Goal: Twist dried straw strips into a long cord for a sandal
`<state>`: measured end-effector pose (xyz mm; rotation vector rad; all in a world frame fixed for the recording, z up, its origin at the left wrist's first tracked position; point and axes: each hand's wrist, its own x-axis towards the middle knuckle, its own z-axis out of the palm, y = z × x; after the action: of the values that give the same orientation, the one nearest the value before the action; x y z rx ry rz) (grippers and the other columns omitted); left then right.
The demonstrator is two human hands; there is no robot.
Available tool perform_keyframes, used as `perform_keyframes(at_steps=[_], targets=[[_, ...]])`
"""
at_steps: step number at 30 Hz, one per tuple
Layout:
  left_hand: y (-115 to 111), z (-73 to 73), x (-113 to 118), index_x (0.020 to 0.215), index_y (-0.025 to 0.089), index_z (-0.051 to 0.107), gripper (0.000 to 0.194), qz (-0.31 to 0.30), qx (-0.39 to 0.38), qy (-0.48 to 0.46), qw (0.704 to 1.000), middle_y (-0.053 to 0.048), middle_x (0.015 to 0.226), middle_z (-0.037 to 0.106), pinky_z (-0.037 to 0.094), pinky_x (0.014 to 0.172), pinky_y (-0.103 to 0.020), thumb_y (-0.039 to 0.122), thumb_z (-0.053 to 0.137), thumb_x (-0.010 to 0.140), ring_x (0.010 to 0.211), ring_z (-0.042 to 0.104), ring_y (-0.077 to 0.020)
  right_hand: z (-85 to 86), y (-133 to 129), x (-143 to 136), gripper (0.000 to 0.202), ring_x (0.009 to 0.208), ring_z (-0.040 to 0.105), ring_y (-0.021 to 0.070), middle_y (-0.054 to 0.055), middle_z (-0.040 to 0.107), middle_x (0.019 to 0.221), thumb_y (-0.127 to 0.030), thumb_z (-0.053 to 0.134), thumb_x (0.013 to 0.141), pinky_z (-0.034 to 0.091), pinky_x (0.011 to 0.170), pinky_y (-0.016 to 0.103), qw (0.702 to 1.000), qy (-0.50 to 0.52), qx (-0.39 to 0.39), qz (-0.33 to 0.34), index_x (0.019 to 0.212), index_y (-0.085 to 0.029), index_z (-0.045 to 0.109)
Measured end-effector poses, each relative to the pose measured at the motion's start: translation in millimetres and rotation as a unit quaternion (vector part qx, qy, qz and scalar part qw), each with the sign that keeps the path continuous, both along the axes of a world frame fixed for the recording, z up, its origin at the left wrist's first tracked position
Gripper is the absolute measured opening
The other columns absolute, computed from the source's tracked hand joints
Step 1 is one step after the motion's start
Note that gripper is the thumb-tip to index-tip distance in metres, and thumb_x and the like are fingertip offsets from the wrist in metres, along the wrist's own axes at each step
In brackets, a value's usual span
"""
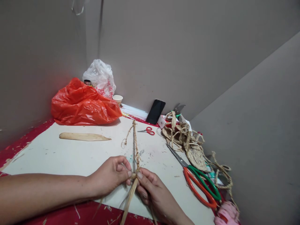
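Low in the frame's centre, a straw braid [135, 147] running up the board [70, 156] is pinched at its unwoven end by the left hand [110, 176] and right hand [152, 190], fingers clamped together; it is judged light, limp and easily frayed.

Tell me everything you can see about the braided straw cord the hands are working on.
The braided cord is a thin plait of tan, dry straw-like fibre lying on the white board, running away from the person to a knotted far end with a loose curl. Its near end is pinched between the left hand and right hand, where unbraided flat strands fan out toward the person.
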<state>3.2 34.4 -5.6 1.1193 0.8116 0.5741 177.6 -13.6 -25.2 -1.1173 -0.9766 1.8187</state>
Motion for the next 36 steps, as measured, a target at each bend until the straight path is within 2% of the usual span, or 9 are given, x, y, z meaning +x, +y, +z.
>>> perform_keyframes(at_steps=[3, 6, 13, 23, 30, 36], targets=[[0, 1.7, 0, 0.087, 0.013, 0.058, 0.021, -0.013, 0.014, 0.021, 1.000, 0.003, 0.058, 0.058, 0.037, 0.062, -0.022, 0.030, 0.059, 0.076, 0.056, 0.049, -0.0090, 1.4, 0, -1, 0.027, 0.039, 0.017, 0.0045, -0.009, 0.031, 0.046, -0.041, 0.050, 0.090, 0.011, 0.038, 0.020, 1.000, 0.001, -0.001, 0.005, 0.084, -0.015, 0.056], [0, 3.1, 0, 0.077, 0.011, 0.061, 0.022, -0.026, 0.040, 0.063, 0.997, 0.002, 0.057, 0.055, 0.035, 0.061, -0.022, 0.032, 0.055, 0.077, 0.055, 0.045, -0.0084, 2.0, 0, -1, 0.027, 0.039, 0.017, 0.0046, -0.009, 0.031, 0.047, -0.041, 0.050, 0.091, 0.011, 0.038, 0.020, 1.000, -0.005, 0.005, 0.010, 0.083, -0.016, 0.054], [1, 0.9, 2, 0.069, 0.014, 0.053, 0.022, -0.039, 0.062, 0.100, 0.992, 0.005, 0.056, 0.044, 0.028, 0.054, -0.021, 0.035, 0.051, 0.077, 0.055, 0.034, -0.0083, 3.4, 0, -2, 0.030, 0.041, 0.019, 0.0041, -0.010, 0.031, 0.047, -0.045, 0.052, 0.089, 0.012, 0.040, 0.020, 1.000, -0.023, 0.014, 0.009, 0.077, -0.017, 0.049], [6, -2.5, 1, 0.067, 0.016, 0.048, 0.027, -0.061, 0.130, 0.159, 0.977, 0.005, 0.058, 0.037, 0.026, 0.053, -0.022, 0.039, 0.045, 0.080, 0.059, 0.033, -0.0098, 3.4, -1, -5, 0.031, 0.049, 0.022, 0.0057, -0.008, 0.030, 0.054, -0.044, 0.051, 0.090, 0.014, 0.045, 0.022, 0.997, -0.062, 0.039, 0.013, 0.075, -0.016, 0.046], [4, 0.8, 2, 0.067, 0.016, 0.049, 0.025, -0.056, 0.120, 0.158, 0.978, 0.005, 0.058, 0.038, 0.027, 0.053, -0.022, 0.037, 0.046, 0.079, 0.058, 0.033, -0.0094, 3.5, -2, -7, 0.035, 0.050, 0.021, 0.0075, -0.008, 0.027, 0.055, -0.047, 0.051, 0.087, 0.015, 0.046, 0.023, 0.990, -0.128, 0.056, 0.000, 0.069, -0.018, 0.043], [1, 11.4, -2, 0.070, 0.016, 0.051, 0.017, -0.050, 0.071, 0.122, 0.989, 0.007, 0.052, 0.035, 0.020, 0.047, -0.021, 0.031, 0.051, 0.076, 0.050, 0.026, -0.0072, 9.0, -2, -13, 0.036, 0.057, 0.032, 0.0103, -0.004, 0.037, 0.059, -0.047, 0.054, 0.084, 0.026, 0.052, 0.023, 0.967, -0.228, 0.106, -0.040, 0.064, -0.017, 0.049]])
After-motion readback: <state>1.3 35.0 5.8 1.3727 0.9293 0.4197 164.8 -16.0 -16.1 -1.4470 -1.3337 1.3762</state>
